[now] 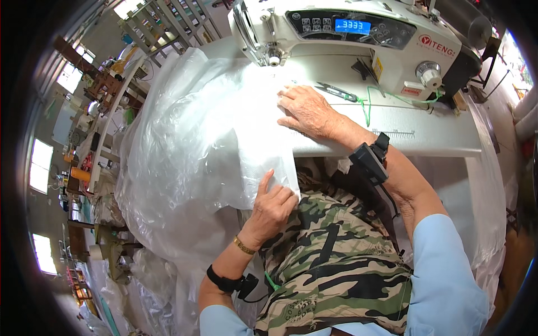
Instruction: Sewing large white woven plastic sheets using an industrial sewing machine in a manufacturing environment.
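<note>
A large translucent plastic sheet [185,129] spreads over the left of the sewing table and hangs down its front. The sewing machine [347,33] stands at the back, its needle and presser area [274,57] above the brightly lit sheet. My right hand [308,111] lies on the sheet's right edge just in front of the needle, fingers stretched to the left. Nearer to me, my left hand [272,210] holds the sheet's lower right corner above my lap. Its index finger points up along the sheet, the other fingers are curled, and the thumb is hidden.
Thread snips [337,92] with a green cord lie on the table right of the needle. A small black piece [361,69] sits behind them. More plastic sheeting [487,190] hangs at the right. Cluttered shelves and a metal rack [168,28] stand to the left.
</note>
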